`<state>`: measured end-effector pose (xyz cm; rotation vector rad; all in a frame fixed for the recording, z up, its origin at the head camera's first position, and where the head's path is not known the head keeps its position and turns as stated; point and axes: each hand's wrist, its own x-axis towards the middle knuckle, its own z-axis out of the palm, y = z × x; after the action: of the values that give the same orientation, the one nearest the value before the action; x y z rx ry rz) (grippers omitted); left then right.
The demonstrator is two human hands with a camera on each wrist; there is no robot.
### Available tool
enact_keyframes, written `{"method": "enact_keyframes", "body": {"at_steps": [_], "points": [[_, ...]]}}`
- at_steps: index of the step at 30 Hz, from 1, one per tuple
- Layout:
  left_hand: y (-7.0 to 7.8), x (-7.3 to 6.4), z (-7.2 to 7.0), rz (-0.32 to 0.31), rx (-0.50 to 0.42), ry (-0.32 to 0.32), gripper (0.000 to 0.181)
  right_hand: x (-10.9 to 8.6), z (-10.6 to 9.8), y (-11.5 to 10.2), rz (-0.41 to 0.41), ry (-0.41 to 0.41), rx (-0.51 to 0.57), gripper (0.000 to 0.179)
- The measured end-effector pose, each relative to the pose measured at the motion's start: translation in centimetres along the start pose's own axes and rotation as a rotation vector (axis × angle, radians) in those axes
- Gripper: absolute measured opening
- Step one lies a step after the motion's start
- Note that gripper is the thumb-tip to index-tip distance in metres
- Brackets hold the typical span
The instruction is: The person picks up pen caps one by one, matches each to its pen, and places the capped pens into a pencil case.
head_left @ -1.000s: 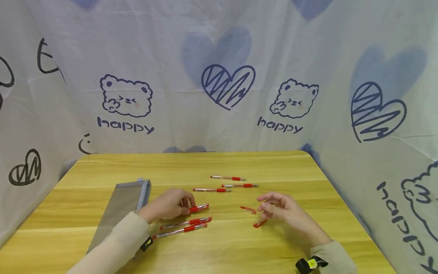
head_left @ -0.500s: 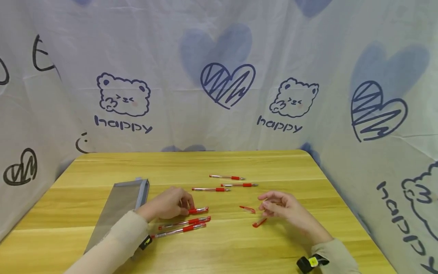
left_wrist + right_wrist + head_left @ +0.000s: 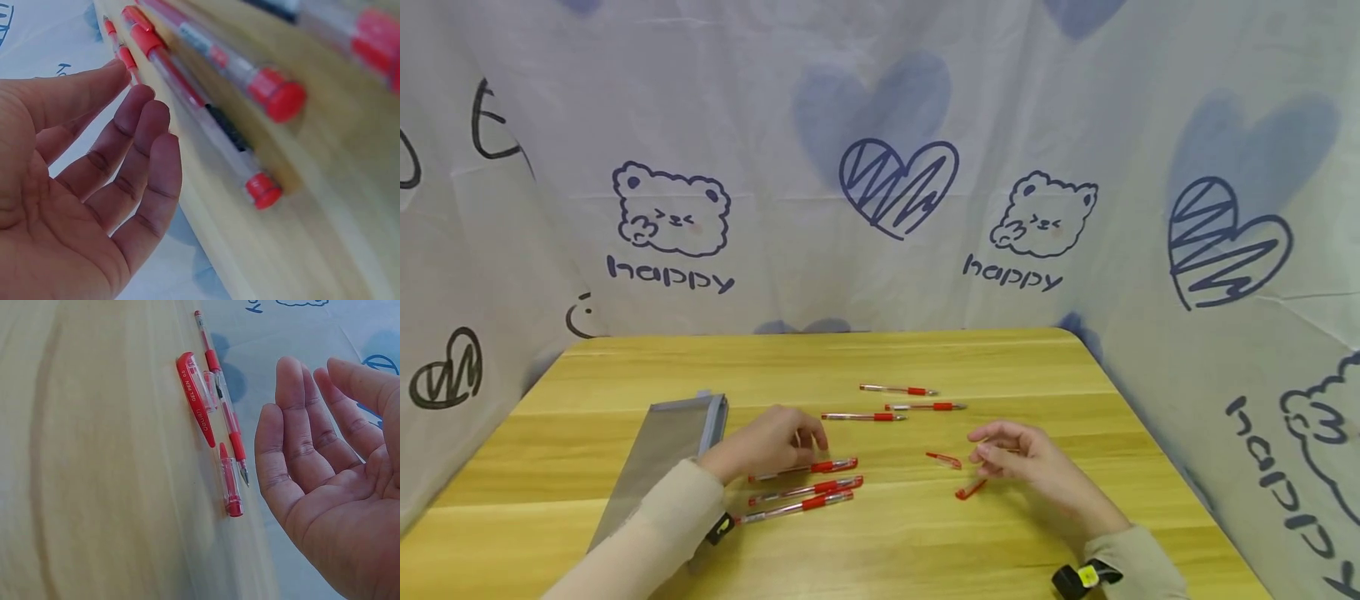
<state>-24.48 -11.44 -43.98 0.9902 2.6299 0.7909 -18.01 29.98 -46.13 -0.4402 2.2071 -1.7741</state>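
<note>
My left hand [image 3: 769,443] hovers just over a capped red gel pen [image 3: 833,466], its fingers loosely bent. In the left wrist view nothing lies between those fingers, and the pen [image 3: 187,90] rests on the table beyond the fingertips. Two more capped pens, an upper one [image 3: 820,488] and a lower one [image 3: 808,504], lie nearer me, roughly parallel to it. My right hand [image 3: 1026,454] is held above the table with relaxed fingers and an empty palm. Beside it lie two loose red pen caps, a long-clipped one [image 3: 197,403] and another [image 3: 231,490].
Three uncapped red pens, the farthest [image 3: 895,389], the right one [image 3: 928,407] and the left one [image 3: 861,417], lie farther back on the wooden table [image 3: 1037,367]. A grey zip pouch [image 3: 658,450] lies at left, partly under my left forearm. Printed cloth surrounds the table.
My left hand has let go of the nearest capped pen and risen slightly; more of its barrel now shows on the table. The right hand has stayed almost still.
</note>
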Motion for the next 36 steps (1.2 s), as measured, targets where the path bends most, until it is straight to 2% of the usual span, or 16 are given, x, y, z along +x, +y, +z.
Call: {"method": "enact_keyframes", "body": {"at_steps": [6,12,18,27,36], "points": [[0.3,0.4,-0.4,0.018,0.006,0.003,0.025,-0.1,-0.1,0.0,0.000,0.001,-0.011,0.051],[0.5,0.9,-0.5,0.032,0.002,0.011,0.029,-0.2,-0.4,0.2,-0.001,0.009,-0.012,0.051],[0.7,1.9,-0.6,0.052,0.040,0.042,0.031,-0.3,-0.8,0.4,-0.013,0.016,0.005,0.050],[0.9,3.3,-0.5,0.034,0.064,0.078,0.032,-0.3,-1.8,0.7,-0.008,0.043,-0.019,0.051],[0.9,4.7,-0.3,0.031,0.040,0.089,0.031,-0.5,-3.0,1.4,-0.009,0.067,-0.032,0.051]]}}
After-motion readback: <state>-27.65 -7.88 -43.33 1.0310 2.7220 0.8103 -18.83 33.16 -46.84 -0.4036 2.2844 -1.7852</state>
